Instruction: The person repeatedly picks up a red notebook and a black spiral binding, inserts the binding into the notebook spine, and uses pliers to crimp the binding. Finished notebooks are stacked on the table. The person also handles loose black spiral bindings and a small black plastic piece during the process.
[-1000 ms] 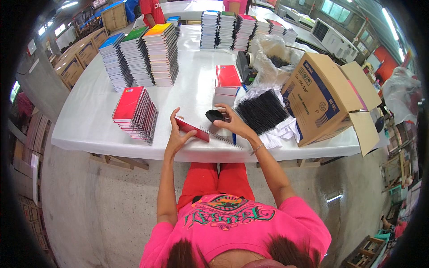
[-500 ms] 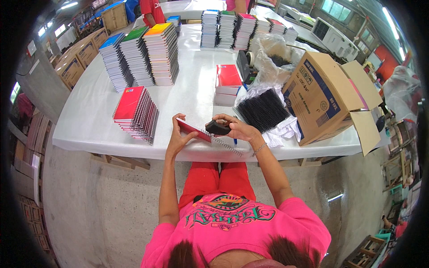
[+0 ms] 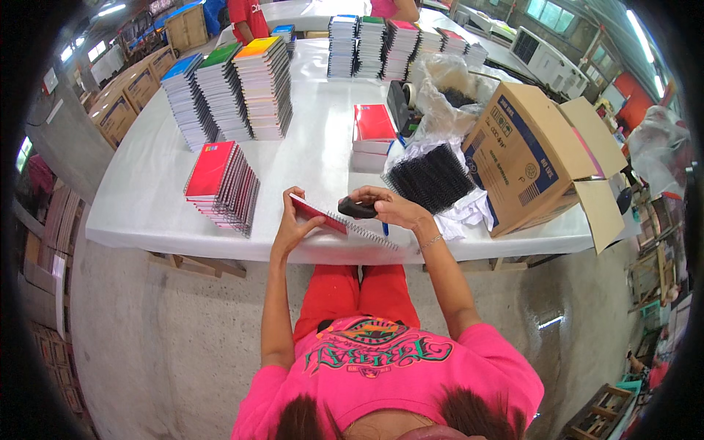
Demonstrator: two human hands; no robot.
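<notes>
My left hand (image 3: 295,227) grips a red-covered notebook (image 3: 320,217) near the table's front edge, thumb across the cover. A wire spiral coil (image 3: 370,233) runs along the notebook's edge, and its free end sticks out to the right past the cover. A small rounded black device (image 3: 356,208) sits against that edge, its exact kind unclear. My right hand (image 3: 392,208) has its fingers closed on it from the right. Close by on the right lies a pile of black spiral coils (image 3: 430,178) on crumpled white wrapping.
Red spiral notebooks are stacked at left (image 3: 220,187); taller blue, green and yellow-topped stacks (image 3: 262,88) stand behind. Red-covered books (image 3: 374,136) lie mid-table. An open cardboard box (image 3: 524,158) occupies the right, beside a tape dispenser (image 3: 401,106) and plastic bag (image 3: 444,77). People stand at the far side.
My right hand has shifted slightly to the right, with its fingers straighter over the black device. The coil's free end has risen a little. The notebook stays in my left hand.
</notes>
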